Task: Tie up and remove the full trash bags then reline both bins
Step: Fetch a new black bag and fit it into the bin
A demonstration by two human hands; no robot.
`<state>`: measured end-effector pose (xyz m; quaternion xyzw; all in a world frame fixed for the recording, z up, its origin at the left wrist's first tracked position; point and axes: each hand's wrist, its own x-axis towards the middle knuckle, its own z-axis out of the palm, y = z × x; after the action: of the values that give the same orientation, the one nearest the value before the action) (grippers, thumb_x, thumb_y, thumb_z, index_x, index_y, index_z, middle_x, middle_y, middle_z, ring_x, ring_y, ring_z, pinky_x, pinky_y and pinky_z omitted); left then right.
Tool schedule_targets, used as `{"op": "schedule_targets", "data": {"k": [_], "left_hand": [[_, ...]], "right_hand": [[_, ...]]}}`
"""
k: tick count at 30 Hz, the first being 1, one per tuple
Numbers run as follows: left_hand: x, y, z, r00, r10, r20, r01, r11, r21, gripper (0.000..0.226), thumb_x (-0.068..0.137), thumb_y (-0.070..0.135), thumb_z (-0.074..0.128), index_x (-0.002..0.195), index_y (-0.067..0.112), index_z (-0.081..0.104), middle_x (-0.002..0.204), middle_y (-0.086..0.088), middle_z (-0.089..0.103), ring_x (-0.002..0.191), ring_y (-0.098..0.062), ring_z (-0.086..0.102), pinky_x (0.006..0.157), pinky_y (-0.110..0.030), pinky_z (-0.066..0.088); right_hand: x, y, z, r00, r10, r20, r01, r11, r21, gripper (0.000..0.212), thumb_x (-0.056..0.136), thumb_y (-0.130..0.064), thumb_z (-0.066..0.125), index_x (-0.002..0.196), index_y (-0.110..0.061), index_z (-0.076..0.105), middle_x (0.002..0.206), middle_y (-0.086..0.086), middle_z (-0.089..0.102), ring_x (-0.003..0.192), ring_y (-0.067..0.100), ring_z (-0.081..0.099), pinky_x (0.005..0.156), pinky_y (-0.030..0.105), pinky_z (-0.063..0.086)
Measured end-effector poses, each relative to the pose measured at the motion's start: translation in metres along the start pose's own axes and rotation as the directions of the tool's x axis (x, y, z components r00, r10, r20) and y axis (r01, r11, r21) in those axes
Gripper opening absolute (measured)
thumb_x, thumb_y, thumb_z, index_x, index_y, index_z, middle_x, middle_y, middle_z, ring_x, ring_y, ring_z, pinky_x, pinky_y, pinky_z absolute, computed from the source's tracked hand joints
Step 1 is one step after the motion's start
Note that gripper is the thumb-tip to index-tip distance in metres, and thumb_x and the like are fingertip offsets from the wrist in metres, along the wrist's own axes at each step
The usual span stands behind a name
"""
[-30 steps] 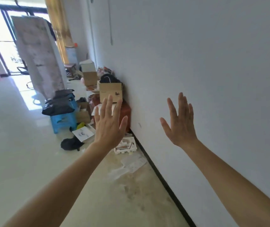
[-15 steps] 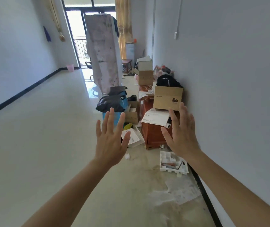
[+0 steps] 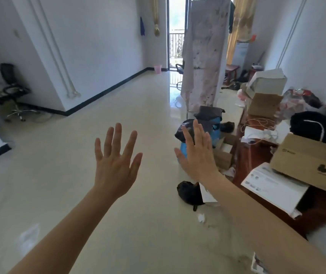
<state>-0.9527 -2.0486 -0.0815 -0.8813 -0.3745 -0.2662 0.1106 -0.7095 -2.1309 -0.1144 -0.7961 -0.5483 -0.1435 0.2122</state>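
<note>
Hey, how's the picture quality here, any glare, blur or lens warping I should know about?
Head view: the bright balcony doorway is blown out and throws glare on the glossy cream floor; wide-angle warping bends the white walls at the edges; the open left hand and right hand are fairly sharp, while the brown cardboard boxes look slightly soft.

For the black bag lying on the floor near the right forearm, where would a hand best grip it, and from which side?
Grip the black bag on its bunched upper left part, coming from above and the open floor side. White papers and the right forearm cover its right edge, and it lies slumped, with no handle clearly showing. Both hands are open and empty.
</note>
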Motion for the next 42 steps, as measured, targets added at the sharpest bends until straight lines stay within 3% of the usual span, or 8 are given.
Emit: {"op": "schedule_targets", "data": {"k": [4, 7, 11, 17, 24, 35, 38, 42], "left_hand": [[0.067, -0.064, 0.069, 0.999, -0.044, 0.001, 0.044, 0.999, -0.006, 0.062, 0.100, 0.050, 0.025, 0.155, 0.021, 0.023, 0.164, -0.016, 0.005, 0.151, -0.035, 0.006, 0.116, -0.064, 0.014], [0.137, -0.100, 0.113, 0.998, -0.052, 0.029, 0.053, 0.998, -0.043, 0.063, 0.101, 0.050, 0.024, 0.156, 0.020, 0.021, 0.164, -0.015, 0.003, 0.151, -0.034, 0.003, 0.116, -0.063, 0.014], [0.243, -0.130, 0.166, 0.998, 0.044, 0.054, -0.041, 0.998, -0.054, 0.063, 0.101, 0.051, 0.022, 0.157, 0.022, 0.018, 0.165, -0.014, 0.002, 0.152, -0.033, 0.002, 0.117, -0.063, 0.015], [0.390, -0.120, 0.267, 0.987, 0.149, 0.055, -0.142, 0.983, -0.112, 0.062, 0.102, 0.051, 0.023, 0.157, 0.025, 0.012, 0.165, -0.011, -0.001, 0.152, -0.031, 0.000, 0.119, -0.059, 0.012], [0.554, -0.093, 0.420, 0.960, 0.249, 0.130, -0.235, 0.965, -0.116, 0.063, 0.101, 0.056, 0.015, 0.157, 0.028, 0.009, 0.165, -0.008, -0.005, 0.152, -0.029, -0.004, 0.120, -0.058, 0.008], [0.787, -0.099, 0.584, 0.906, 0.344, 0.245, -0.309, 0.936, -0.170, 0.064, 0.100, 0.054, 0.016, 0.156, 0.024, 0.019, 0.165, -0.012, 0.006, 0.151, -0.033, 0.009, 0.117, -0.061, 0.018], [0.841, -0.084, 0.651, 0.857, 0.406, 0.317, -0.353, 0.911, -0.212, 0.065, 0.099, 0.055, 0.013, 0.155, 0.022, 0.020, 0.164, -0.014, 0.009, 0.150, -0.036, 0.014, 0.114, -0.063, 0.023], [0.899, -0.037, 0.734, 0.762, 0.533, 0.367, -0.446, 0.844, -0.300, 0.065, 0.099, 0.056, 0.011, 0.154, 0.023, 0.022, 0.164, -0.013, 0.013, 0.150, -0.035, 0.014, 0.116, -0.061, 0.020]], "right_hand": [[0.098, -0.008, 0.076, 0.997, -0.075, 0.036, 0.076, 0.997, -0.034, 0.072, 0.101, -0.054, 0.035, 0.159, -0.022, 0.008, 0.166, 0.013, -0.005, 0.154, 0.031, -0.003, 0.124, 0.050, 0.006], [0.175, -0.004, 0.111, 0.999, -0.029, 0.040, 0.030, 0.999, -0.020, 0.071, 0.101, -0.053, 0.037, 0.159, -0.021, 0.011, 0.166, 0.014, -0.002, 0.153, 0.032, 0.001, 0.122, 0.053, 0.011], [0.270, 0.012, 0.134, 1.000, 0.029, 0.009, -0.028, 0.999, -0.031, 0.071, 0.101, -0.054, 0.036, 0.159, -0.022, 0.009, 0.166, 0.012, -0.006, 0.154, 0.030, -0.002, 0.124, 0.049, 0.006], [0.376, 0.079, 0.187, 0.990, 0.137, -0.039, -0.139, 0.989, -0.053, 0.071, 0.102, -0.053, 0.036, 0.159, -0.021, 0.008, 0.166, 0.011, -0.009, 0.154, 0.029, -0.006, 0.123, 0.047, 0.001], [0.521, 0.190, 0.291, 0.973, 0.229, -0.016, -0.229, 0.970, -0.083, 0.080, 0.101, -0.052, 0.037, 0.157, -0.023, -0.013, 0.165, 0.010, -0.019, 0.153, 0.029, -0.012, 0.122, 0.044, -0.007], [0.725, 0.323, 0.392, 0.905, 0.403, 0.136, -0.393, 0.915, -0.094, 0.079, 0.101, -0.051, 0.039, 0.159, -0.019, -0.005, 0.165, 0.014, -0.018, 0.153, 0.032, -0.008, 0.124, 0.049, 0.005], [0.748, 0.363, 0.426, 0.858, 0.486, 0.167, -0.473, 0.874, -0.115, 0.080, 0.102, -0.050, 0.040, 0.158, -0.021, -0.008, 0.164, 0.012, -0.019, 0.153, 0.030, -0.010, 0.123, 0.046, 0.001], [0.756, 0.415, 0.467, 0.703, 0.676, 0.222, -0.659, 0.736, -0.156, 0.079, 0.101, -0.052, 0.038, 0.158, -0.022, -0.008, 0.165, 0.011, -0.015, 0.154, 0.029, -0.004, 0.124, 0.047, 0.015]]}}
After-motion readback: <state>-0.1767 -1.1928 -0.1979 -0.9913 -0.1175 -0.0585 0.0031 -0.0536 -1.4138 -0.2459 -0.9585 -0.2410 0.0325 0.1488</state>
